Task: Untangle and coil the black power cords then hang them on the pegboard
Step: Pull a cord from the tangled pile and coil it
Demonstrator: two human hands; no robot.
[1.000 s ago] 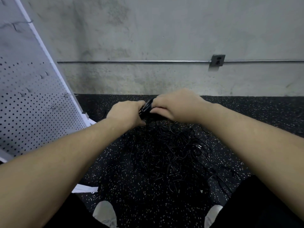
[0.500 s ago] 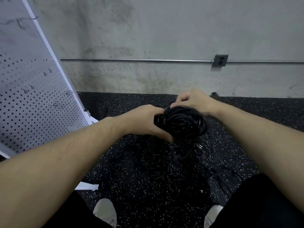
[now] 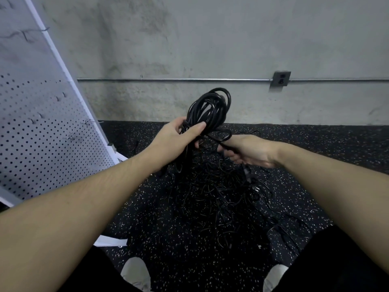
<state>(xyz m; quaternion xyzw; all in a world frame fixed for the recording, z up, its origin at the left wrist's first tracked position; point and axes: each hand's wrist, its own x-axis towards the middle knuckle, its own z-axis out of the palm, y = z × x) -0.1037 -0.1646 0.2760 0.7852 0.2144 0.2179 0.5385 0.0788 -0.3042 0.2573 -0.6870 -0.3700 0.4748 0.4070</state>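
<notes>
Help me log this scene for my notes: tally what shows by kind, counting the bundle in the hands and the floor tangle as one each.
Hands: 2, left hand and right hand
Coiled cord bundle: 1
Tangled cord pile on the floor: 1
Pegboard: 1
Wall outlet: 1
Shoes: 2, and
Total: 8

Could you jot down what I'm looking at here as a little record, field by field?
setting: speckled black floor by a concrete wall
left hand: grips a coiled bundle of black cord, loops standing up
right hand: holds a strand of cord leading off the bundle
on the floor: tangled pile of black cords below the hands
pegboard: white, leaning at left, with hooks; no cord seen on it
wall fittings: metal conduit and outlet box
</notes>
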